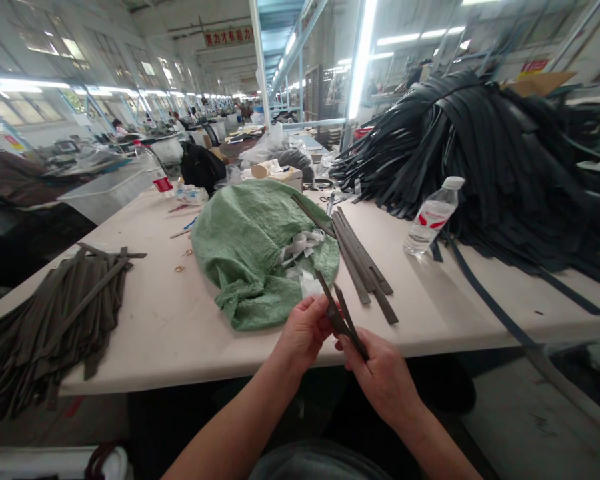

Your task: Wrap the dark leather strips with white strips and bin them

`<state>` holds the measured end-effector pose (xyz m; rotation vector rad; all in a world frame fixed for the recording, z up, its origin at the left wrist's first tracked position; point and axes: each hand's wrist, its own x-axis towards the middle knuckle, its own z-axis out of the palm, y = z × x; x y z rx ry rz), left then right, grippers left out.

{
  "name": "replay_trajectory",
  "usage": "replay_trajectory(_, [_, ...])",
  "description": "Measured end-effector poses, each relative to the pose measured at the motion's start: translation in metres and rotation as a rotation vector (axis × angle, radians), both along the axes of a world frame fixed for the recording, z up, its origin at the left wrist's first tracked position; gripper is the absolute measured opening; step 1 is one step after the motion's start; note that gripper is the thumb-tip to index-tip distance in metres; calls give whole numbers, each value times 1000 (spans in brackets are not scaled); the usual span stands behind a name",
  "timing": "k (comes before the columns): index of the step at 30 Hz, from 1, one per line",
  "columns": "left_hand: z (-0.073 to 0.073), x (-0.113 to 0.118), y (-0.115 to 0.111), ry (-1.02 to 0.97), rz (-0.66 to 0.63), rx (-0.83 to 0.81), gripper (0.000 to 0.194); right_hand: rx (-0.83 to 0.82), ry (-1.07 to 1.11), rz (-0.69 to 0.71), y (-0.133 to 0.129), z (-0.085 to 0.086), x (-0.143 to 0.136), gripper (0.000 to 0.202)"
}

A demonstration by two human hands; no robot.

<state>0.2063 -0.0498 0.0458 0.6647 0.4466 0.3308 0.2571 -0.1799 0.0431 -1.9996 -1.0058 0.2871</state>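
Observation:
Near the table's front edge, my left hand and my right hand both grip dark brown strips. The fingers of my left hand pinch them near the middle, while my right hand is closed around their lower end. The strips' upper ends spread apart. Just beyond my hands lies a green woven sack, with white scraps showing at its opening. Several more brown strips rest on the table to the right of the sack, pointing away from me.
A large pile of brown strips overhangs the table's left front edge. At the right, a heap of long black straps spreads behind a water bottle. Another bottle and a white table are in view. A person sits far left.

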Motion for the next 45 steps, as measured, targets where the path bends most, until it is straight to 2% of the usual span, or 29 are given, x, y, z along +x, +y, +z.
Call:
replay_trajectory(2, [-3, 1, -2, -19, -17, 58, 38, 48, 104, 14, 3, 1, 2, 37])
replay_trajectory(4, [-2, 1, 3, -30, 21, 97, 37, 91, 243, 40, 2, 0, 2, 38])
replay_trajectory(8, [4, 2, 22, -17, 188, 121, 36, 65, 394, 86, -15, -14, -4, 40])
replay_trajectory(10, [2, -1, 21, 1, 195, 135, 37, 62, 399, 63, -22, -22, -7, 40])
replay_trajectory(12, [-5, -4, 8, 13, 111, 182, 34, 99, 381, 24, -23, -25, -7, 39])
replay_trajectory(15, [-17, -9, -14, -19, -129, 282, 28, 183, 322, -10, -16, -19, -3, 40])
replay_trajectory(17, [-17, -9, -15, -67, -171, 303, 27, 201, 284, -6, -11, -15, 0, 41])
replay_trajectory(21, [-5, -4, 6, -94, 136, 268, 32, 173, 320, 31, -4, -20, -1, 39])
replay_trajectory(22, [-4, -4, 9, -82, 172, 269, 30, 179, 336, 34, -2, -22, -2, 38])
replay_trajectory(24, [-8, -6, 7, -62, 110, 285, 28, 208, 339, 31, 3, -26, -2, 38])
replay_trajectory(27, [-19, -12, -4, -61, -66, 304, 33, 248, 280, 29, 9, -27, 0, 40])
replay_trajectory(28, [-20, -14, -5, -64, -73, 311, 34, 248, 256, 38, 9, -27, 0, 41])
replay_trajectory(34, [0, -15, 27, -79, 260, 285, 34, 177, 256, 98, 11, -31, -6, 40])
replay_trajectory(36, [-4, -16, 25, -50, 237, 263, 31, 173, 244, 94, 14, -29, -6, 42])
replay_trajectory(40, [-17, -22, 7, -92, 60, 246, 28, 202, 212, 94, 22, -25, -4, 44])
replay_trajectory(42, [-12, -24, 13, -126, 107, 244, 28, 199, 217, 108, 24, -27, -5, 43])
replay_trajectory(45, [8, -26, 37, -151, 298, 202, 34, 171, 227, 143, 25, -33, -8, 42])
